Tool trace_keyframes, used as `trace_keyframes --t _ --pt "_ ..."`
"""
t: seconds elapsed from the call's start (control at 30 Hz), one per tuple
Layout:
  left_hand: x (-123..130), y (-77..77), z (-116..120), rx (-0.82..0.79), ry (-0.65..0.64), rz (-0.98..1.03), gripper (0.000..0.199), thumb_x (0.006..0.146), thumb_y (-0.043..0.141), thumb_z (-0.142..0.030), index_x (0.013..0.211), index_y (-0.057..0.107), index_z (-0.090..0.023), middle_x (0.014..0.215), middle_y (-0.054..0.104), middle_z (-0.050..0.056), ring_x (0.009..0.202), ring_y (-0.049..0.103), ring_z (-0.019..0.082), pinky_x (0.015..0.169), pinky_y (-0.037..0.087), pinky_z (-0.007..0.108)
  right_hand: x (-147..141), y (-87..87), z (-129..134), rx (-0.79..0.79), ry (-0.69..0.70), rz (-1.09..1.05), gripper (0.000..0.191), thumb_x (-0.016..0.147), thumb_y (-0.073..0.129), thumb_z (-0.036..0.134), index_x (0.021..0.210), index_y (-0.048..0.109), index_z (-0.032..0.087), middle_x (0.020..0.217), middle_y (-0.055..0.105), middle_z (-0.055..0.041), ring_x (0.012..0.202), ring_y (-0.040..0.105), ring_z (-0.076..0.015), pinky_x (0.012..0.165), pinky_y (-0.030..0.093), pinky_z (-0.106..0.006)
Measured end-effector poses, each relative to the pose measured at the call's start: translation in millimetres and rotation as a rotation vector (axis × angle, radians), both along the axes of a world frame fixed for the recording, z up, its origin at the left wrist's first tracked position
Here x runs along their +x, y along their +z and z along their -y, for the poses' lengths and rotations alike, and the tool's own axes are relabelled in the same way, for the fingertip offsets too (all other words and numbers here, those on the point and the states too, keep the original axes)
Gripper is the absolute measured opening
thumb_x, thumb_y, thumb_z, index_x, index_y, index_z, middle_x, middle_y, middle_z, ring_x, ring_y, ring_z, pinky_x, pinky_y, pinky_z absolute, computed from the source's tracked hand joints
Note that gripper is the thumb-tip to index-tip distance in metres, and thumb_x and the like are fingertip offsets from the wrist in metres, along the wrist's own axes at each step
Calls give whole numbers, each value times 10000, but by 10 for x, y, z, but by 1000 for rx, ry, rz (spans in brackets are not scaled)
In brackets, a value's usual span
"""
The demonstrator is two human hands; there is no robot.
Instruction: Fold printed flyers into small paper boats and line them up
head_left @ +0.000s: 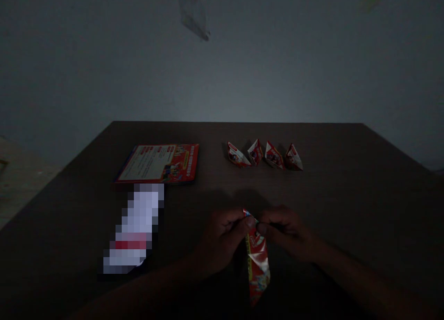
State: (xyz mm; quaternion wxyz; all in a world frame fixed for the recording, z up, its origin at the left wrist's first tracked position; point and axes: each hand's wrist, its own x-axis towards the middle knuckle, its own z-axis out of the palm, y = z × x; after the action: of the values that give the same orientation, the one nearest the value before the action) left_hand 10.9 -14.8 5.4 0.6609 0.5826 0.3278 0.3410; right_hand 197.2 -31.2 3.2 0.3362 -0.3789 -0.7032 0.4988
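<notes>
Between my hands is a folded strip of glossy red printed paper (257, 260), its lower end pointing down toward me. My left hand (225, 234) pinches its upper part, the thumb lying across the front. From the other side, my right hand (286, 232) pinches the same upper edge with thumb and fingers. Beyond my hands, several small folded paper boats stand in a row, among them a left one (237, 155) and a right one (293, 158). They have the same red and white print.
A stack of red and white printed leaflets (157, 163) lies at the left on the dark table (208, 135). Nearer me is a lit, pixelated phone-like object (133, 232). A pale wall (277, 56) rises behind the table, with a clear plastic bag (194, 10) at the top.
</notes>
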Motion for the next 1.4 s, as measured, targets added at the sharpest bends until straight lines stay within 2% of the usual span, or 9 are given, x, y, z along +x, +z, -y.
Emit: trace_keyframes --t 0.33,0.5,0.63,0.73,0.87,0.93,1.03,1.17,1.4 --pt "-3 48 -37 27 209 -123 253 826 579 -378 767 635 -138 661 581 -5 627 515 116 589 391 206 7 -31 -3 -31 -20 -17 322 907 491 337 640 505 159 556 381 56 508 324 -75 473 281 -196" --pt "-2 8 -19 -123 8 -8 328 788 639 -400 984 615 -137 812 617 30 751 566 148 671 430 235 18 -50 -38 -108 -287 -76 350 884 512 423 647 522 166 571 445 40 528 395 -92 502 333 -207" --pt "-23 -7 -39 -125 -66 -24 318 830 588 -416 940 623 -120 806 602 32 754 552 148 681 420 242 5 -40 -70 -199 -413 -193 359 847 556 474 661 540 167 538 487 43 486 413 -87 472 333 -201" --pt "-22 12 -48 -102 -127 -21 331 886 495 -413 848 628 -112 752 584 29 730 536 143 664 410 238 -17 -54 -68 -233 -410 -266 339 844 573 465 690 555 163 536 519 40 484 448 -85 491 372 -202" --pt "14 21 -14 -141 -179 62 283 872 531 -384 991 584 -132 883 608 56 806 566 165 702 436 255 -36 -120 -70 -310 -369 -369 293 857 568 441 745 567 170 550 535 40 471 487 -93 486 414 -215" --pt "30 12 6 -150 -154 68 282 859 557 -375 1032 540 -152 926 603 61 831 576 171 700 450 256 -46 -129 -74 -334 -345 -387 279 867 558 429 771 583 169 571 544 33 486 504 -99 499 431 -224" --pt "35 -7 15 -125 -67 -35 253 875 527 -398 977 516 -167 824 589 29 661 559 127 560 429 215 -77 -73 -57 -305 -292 -367 265 888 529 418 861 611 167 647 579 3 582 549 -122 580 467 -249" --pt "10 -24 -1 25 75 -203 212 873 536 -361 970 536 -172 773 594 8 618 545 109 542 409 201 -122 36 1 -241 -219 -271 278 820 638 370 1042 598 207 908 640 -34 801 590 -160 737 484 -277" --pt "-9 5 -16 204 51 -318 273 874 503 -374 1002 579 -146 840 658 56 699 596 154 573 420 221 -109 16 10 -144 -330 -51 207 889 520 345 860 637 176 759 641 -13 702 574 -154 624 459 -240"
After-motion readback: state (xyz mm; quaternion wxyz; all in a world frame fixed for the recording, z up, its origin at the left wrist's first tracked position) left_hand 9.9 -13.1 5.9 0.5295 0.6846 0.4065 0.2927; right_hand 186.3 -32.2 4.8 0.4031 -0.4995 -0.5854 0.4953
